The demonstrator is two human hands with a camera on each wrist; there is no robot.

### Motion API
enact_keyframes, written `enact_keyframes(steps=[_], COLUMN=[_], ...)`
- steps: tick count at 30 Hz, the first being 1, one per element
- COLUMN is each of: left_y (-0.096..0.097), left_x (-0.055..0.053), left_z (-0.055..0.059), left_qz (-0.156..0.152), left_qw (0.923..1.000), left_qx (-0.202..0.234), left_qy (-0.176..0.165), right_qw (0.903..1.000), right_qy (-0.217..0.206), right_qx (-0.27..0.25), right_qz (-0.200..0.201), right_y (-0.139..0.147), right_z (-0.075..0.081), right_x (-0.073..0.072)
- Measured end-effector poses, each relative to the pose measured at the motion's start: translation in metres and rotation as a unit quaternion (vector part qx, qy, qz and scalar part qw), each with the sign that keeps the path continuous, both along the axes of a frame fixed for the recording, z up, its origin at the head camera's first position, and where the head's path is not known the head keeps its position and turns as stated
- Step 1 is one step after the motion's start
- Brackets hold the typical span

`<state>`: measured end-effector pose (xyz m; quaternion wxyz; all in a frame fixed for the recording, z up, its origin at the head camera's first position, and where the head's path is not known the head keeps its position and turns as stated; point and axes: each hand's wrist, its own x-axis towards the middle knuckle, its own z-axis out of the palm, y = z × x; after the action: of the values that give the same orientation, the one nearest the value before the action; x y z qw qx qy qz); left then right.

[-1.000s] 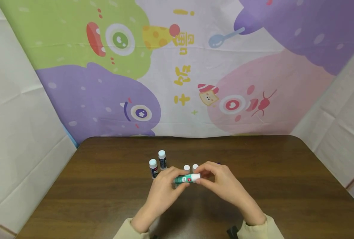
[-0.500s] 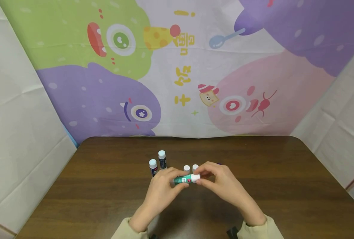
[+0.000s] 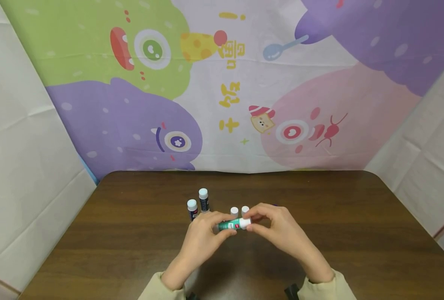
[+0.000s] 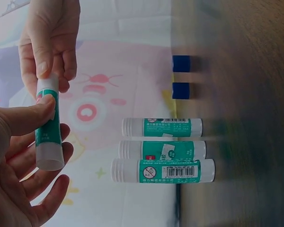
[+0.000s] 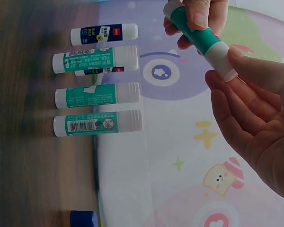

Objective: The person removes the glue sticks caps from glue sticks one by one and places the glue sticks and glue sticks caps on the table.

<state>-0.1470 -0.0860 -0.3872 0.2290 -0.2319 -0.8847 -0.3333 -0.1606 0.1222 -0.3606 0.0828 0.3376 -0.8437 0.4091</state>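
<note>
A green glue stick (image 3: pixel 229 225) with white ends lies sideways between my two hands, held above the table. My left hand (image 3: pixel 203 237) pinches its green body between thumb and fingers. At the white cap end, my right hand (image 3: pixel 276 227) grips with thumb and fingertips. The left wrist view shows the glue stick (image 4: pixel 49 127) with its other, translucent white end pointing toward the camera. Just beyond the hands stand three more green glue sticks (image 4: pixel 163 170) in a group, upright and capped in white; the head view has them partly hidden behind the hands.
Two navy glue sticks with white caps, one farther back (image 3: pixel 204 201) and one nearer (image 3: pixel 193 209), stand left of the green group. Two small blue caps (image 4: pixel 181 63) sit on the brown table (image 3: pixel 338 233) to the right. A cartoon-printed cloth (image 3: pixel 229 154) hangs behind.
The left hand has shifted very slightly, now covering more of the nearer navy glue stick's base. Both hands keep their hold on the green glue stick.
</note>
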Motion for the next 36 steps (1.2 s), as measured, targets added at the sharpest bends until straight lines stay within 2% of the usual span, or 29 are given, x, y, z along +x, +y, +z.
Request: enact_keyframes(steps=[9,21,36], left_y=[-0.0011,-0.0030,-0.0064], left_x=[-0.0022,0.0000,-0.0002], left_z=[0.0009,0.0065,0.0056], left_qz=[-0.006,-0.011,-0.022], left_qw=[1.0000,0.9987,0.9984], left_qx=[-0.006,-0.004,-0.003], left_qy=[0.002,-0.048,-0.053], right_qw=[1.0000,1.0000,0.9998], right_qy=[-0.004,-0.009,-0.018], right_qx=[-0.001,-0.002,-0.006], right_qz=[-0.003,0.005,0.011], right_y=[0.0005,0.0020,0.0014], right_z=[-0.0007,0.0007,0.0018], right_x=[-0.0022,-0.0015,0.0021])
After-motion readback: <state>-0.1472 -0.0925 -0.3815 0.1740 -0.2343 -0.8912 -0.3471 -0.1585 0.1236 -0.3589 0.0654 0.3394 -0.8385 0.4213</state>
